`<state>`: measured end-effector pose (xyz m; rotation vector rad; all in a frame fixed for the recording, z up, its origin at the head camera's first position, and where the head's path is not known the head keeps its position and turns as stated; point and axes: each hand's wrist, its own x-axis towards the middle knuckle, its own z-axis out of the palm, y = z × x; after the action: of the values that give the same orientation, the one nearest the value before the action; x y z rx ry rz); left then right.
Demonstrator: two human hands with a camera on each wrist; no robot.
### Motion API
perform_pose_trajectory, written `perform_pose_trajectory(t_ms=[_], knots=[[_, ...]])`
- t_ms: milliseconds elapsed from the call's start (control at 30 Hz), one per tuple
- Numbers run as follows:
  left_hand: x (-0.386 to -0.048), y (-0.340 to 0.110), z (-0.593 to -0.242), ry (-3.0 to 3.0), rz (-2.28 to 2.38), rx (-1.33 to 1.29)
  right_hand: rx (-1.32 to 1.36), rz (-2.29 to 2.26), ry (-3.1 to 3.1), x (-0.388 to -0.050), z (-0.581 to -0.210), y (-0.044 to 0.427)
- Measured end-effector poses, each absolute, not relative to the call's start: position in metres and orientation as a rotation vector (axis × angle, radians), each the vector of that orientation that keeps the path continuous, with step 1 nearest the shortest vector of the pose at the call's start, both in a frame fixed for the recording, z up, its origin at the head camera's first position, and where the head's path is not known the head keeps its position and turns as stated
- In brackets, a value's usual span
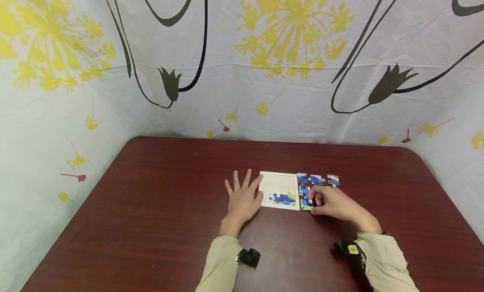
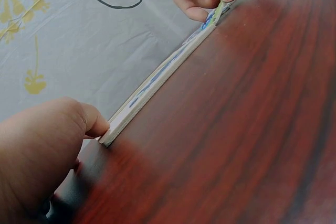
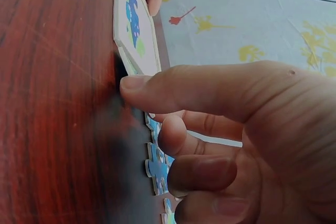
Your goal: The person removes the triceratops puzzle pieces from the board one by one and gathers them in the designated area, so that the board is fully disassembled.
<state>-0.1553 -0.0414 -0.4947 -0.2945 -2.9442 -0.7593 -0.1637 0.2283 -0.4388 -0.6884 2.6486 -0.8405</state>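
A pale square puzzle tray lies on the table, with a few joined blue and green pieces along its near edge. My left hand is spread at its left side. The thumb and index finger touch the tray's edge; the other fingers lie on the table. At the tray's right side, my right hand pinches a green and blue puzzle piece between thumb and fingers. That piece looks slightly tilted in the left wrist view, partly covered by the fingers. Further loose pieces lie just beyond the right hand.
The dark red-brown wooden table has rounded far corners. Behind it hangs a white cloth with yellow and grey plant prints. Black camera straps sit on both wrists, over beige sleeves.
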Motion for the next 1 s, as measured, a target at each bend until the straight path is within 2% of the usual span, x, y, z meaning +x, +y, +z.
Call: perform_pose_trajectory(t_ms=[1000], knots=[[-0.1545, -0.0417, -0.4937, -2.933, -0.784, -0.295, -0.639, -0.839, 2.698, -0.1599, -0.4401, 0.2225]])
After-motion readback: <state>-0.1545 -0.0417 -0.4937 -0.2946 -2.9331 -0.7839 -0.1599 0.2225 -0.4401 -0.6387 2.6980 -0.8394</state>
